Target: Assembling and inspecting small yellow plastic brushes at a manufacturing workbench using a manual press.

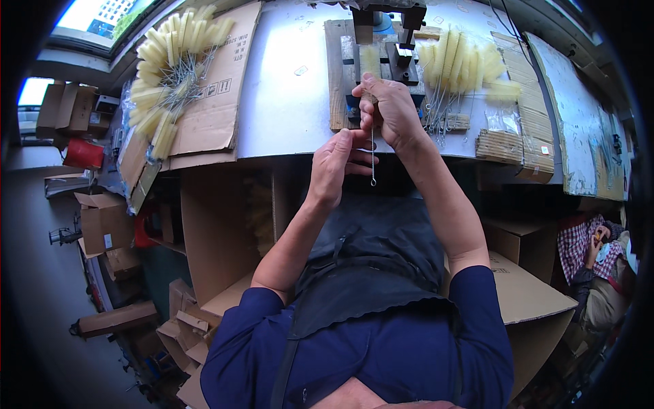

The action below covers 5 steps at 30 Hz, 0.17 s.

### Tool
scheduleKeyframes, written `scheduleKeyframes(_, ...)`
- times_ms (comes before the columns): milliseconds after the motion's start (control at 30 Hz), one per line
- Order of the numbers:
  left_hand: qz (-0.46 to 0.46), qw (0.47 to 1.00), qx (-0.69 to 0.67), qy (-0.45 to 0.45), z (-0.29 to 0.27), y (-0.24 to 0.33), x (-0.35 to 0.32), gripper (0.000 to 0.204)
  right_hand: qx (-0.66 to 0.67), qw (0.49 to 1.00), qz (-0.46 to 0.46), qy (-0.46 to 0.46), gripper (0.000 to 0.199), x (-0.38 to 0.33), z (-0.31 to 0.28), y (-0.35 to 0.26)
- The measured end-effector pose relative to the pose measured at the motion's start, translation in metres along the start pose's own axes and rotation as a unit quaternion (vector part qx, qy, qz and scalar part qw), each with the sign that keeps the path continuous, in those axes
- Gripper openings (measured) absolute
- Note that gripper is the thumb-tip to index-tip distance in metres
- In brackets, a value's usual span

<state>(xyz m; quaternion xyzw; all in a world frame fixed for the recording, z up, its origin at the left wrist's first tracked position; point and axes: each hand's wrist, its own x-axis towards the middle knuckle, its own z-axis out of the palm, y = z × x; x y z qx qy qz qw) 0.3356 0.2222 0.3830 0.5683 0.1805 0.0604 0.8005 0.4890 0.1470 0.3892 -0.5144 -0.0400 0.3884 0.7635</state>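
A bottle brush (370, 60) with pale yellow bristles points away from me over the dark press fixture. Its thin wire handle (372, 153) runs back toward me and ends in a small loop. My right hand (394, 112) is closed around the brush near the base of its bristles, with the thumb on top. Just to the left and nearer to me is my left hand (331, 163). Its fingers are apart and stretched toward the wire; whether the fingertips touch it I cannot tell. The press (403, 58), black metal on a wooden base, stands right beyond my hands.
A large heap of yellow brushes (174, 75) lies on cardboard at the left. Another pile (453, 65) rests right of the press, close to flattened cardboard (514, 146). Cardboard boxes (221, 232) stand below the table edge. At the far right sits another person (599, 252).
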Motion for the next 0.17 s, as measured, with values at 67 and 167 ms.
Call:
scheduleKeyframes(67,-0.007,1.0,0.001,0.002,-0.002,-0.001,0.0,0.053,0.014,1.0,0.016,-0.004,0.037,0.003,-0.001,-0.006)
scheduleKeyframes(167,-0.016,1.0,-0.01,0.016,-0.003,-0.002,0.001,0.052,0.081,0.993,0.07,-0.045,0.041,0.007,0.0,-0.016)
